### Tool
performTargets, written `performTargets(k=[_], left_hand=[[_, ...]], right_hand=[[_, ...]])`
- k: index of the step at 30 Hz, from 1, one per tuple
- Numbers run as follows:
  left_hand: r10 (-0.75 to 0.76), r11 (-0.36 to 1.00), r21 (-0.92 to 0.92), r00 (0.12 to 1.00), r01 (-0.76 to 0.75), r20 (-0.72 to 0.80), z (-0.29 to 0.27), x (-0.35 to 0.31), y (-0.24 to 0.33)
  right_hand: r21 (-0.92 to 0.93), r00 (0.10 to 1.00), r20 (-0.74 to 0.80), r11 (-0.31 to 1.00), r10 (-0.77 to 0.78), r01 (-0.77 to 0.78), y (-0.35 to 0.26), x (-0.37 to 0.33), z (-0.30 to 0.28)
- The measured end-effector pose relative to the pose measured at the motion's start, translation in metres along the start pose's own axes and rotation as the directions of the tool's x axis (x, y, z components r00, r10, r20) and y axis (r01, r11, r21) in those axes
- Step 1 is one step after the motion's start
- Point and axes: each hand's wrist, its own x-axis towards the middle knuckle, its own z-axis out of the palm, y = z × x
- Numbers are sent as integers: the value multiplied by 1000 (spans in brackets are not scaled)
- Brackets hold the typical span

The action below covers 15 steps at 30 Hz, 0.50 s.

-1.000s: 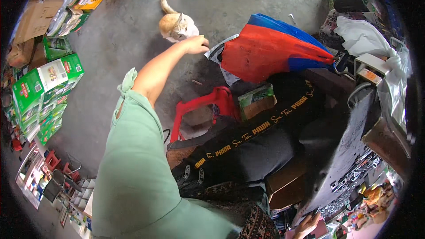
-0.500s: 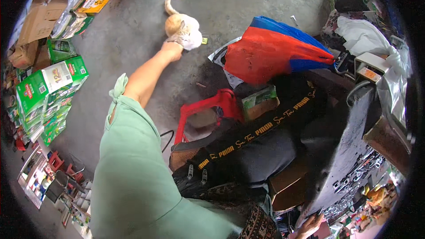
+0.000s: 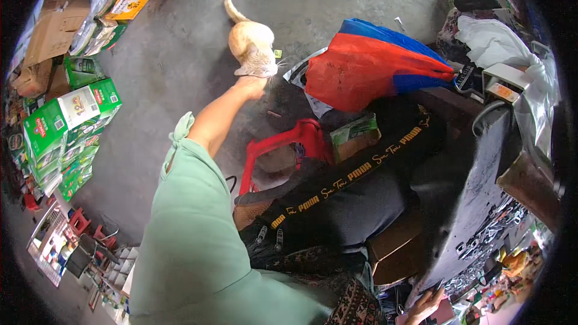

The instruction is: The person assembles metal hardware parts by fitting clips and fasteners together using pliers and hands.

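A cream and pale-orange cat (image 3: 251, 39) stands on the grey floor, its head bent down toward me. My left hand (image 3: 250, 86) reaches out to it and touches it under the face; its fingers are mostly hidden by the cat's head. At the lower right my right hand (image 3: 426, 307) is curled at the near edge of a grey worktop (image 3: 463, 216), on something dark I cannot make out. Many small metal zipper pulls (image 3: 490, 229) lie spread on that worktop. Black fabric (image 3: 355, 180) with gold lettering and two zipper pulls lies across the front of me.
A red plastic stool (image 3: 283, 141) stands beyond the black fabric. A red and blue plastic bag (image 3: 370, 69) lies farther right. Green cartons (image 3: 60, 117) are stacked at the left, with cardboard boxes (image 3: 57, 27) behind. White plastic bags (image 3: 494, 42) hang at the right.
The cat has shifted nearer and to the right, its head now over my left hand. My left hand has moved right and slightly nearer. My right hand stays at the worktop edge.
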Motion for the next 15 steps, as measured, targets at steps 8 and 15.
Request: performTargets(k=[8, 15], left_hand=[[-79, 996, 42, 982, 72, 170, 15, -15, 35], [-157, 944, -283, 985, 170, 67, 28, 13, 74]], right_hand=[[-42, 999, 10, 998, 40, -40, 1, -4, -2], [34, 993, 93, 996, 73, -77, 48, -15, 20]])
